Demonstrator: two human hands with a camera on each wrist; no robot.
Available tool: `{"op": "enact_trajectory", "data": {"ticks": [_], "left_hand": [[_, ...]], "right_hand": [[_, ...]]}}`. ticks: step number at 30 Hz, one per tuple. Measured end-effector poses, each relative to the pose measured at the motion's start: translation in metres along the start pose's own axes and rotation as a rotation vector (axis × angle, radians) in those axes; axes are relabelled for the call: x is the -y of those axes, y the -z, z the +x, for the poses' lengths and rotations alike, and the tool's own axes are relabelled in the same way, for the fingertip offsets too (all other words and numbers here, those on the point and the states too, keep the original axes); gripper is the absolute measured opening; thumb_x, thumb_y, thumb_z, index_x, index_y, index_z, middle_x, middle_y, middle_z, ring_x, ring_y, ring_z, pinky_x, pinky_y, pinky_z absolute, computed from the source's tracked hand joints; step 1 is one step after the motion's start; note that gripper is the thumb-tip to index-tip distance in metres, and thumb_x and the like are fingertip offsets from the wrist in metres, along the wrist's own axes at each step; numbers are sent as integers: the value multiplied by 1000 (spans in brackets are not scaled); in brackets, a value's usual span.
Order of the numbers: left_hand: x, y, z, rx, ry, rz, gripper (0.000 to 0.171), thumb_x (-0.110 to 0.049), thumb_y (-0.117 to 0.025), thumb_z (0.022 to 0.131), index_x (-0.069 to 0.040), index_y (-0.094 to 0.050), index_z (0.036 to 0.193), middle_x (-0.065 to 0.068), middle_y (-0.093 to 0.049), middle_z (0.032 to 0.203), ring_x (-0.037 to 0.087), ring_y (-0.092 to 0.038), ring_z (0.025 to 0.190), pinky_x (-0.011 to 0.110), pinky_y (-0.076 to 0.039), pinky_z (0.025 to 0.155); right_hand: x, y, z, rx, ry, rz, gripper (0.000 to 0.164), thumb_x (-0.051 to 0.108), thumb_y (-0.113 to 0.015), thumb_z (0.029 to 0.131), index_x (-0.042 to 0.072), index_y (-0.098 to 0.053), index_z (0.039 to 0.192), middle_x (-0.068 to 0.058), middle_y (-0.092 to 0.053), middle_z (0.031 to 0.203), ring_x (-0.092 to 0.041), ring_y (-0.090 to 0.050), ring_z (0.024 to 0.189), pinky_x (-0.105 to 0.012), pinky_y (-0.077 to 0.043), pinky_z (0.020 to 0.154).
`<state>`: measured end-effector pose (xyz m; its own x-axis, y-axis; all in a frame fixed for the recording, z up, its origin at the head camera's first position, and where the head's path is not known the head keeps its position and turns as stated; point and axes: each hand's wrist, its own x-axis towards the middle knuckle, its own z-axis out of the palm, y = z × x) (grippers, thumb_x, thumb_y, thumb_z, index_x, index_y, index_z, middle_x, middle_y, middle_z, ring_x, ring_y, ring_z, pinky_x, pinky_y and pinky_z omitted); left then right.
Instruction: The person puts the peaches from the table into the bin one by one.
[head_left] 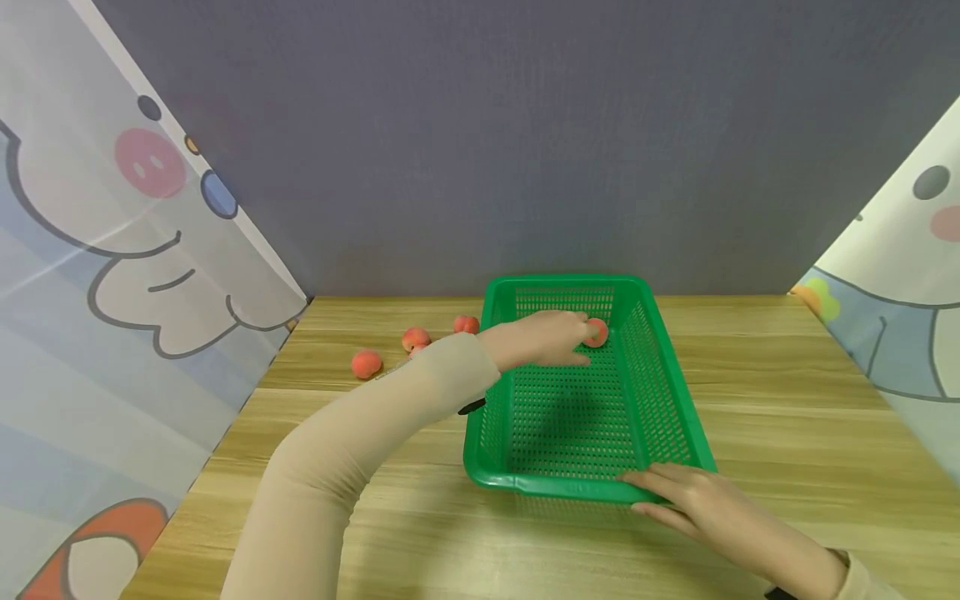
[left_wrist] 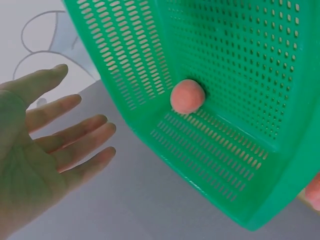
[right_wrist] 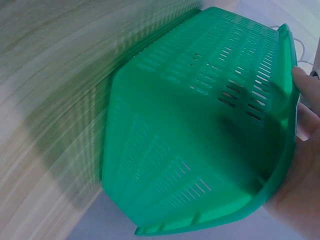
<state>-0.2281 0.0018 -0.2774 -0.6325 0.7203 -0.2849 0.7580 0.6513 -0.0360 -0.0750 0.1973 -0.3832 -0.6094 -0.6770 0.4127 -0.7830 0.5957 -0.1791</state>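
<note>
A green plastic basket [head_left: 585, 490] with slotted walls sits on the wooden table. One peach [head_left: 597, 332] lies inside, in the far right corner; the left wrist view also shows this peach [left_wrist: 188, 96]. My left hand [head_left: 542, 337] reaches over the basket close to that peach. Its palm is bare and its fingers are spread in the left wrist view, holding nothing. With thumb outside and fingers over the edge, my right hand [head_left: 693, 497] grips the basket's near right rim.
Left of the basket, several peaches [head_left: 367, 364] lie on the table [head_left: 780, 417], partly hidden behind my left forearm. A grey wall [head_left: 480, 150] stands behind the table, and cartoon-printed curtains [head_left: 67, 333] hang on both sides.
</note>
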Motion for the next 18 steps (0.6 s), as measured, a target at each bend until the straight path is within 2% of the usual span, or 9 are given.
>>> {"op": "enact_trajectory", "data": {"ticks": [4, 10, 18], "left_hand": [[-2, 2, -13, -40, -44, 23, 48, -37, -53, 87, -15, -45, 129, 6, -47, 123, 14, -51, 104, 23, -42, 85], [-2, 4, -32, -113, -86, 83, 48, -35, -54, 87, -14, -45, 129, 6, -53, 112, 15, -54, 96, 24, -45, 81], [-1, 4, -56, -174, -98, 106, 45, -35, -54, 87, -10, -50, 124, 6, -54, 116, 17, -53, 103, 25, -45, 82]], "right_hand": [[0, 0, 1, -5, 3, 5, 33, 25, -67, 77, 18, -61, 109, 14, -57, 92, -12, -59, 82, -31, -50, 64], [0, 1, 0, 16, -5, 6, 33, 25, -66, 78, 18, -61, 110, 14, -57, 92, -14, -59, 82, -33, -51, 64], [-1, -1, 0, -3, 4, -9, 33, 26, -66, 77, 18, -61, 109, 14, -57, 91, -13, -59, 82, -32, -50, 63]]}}
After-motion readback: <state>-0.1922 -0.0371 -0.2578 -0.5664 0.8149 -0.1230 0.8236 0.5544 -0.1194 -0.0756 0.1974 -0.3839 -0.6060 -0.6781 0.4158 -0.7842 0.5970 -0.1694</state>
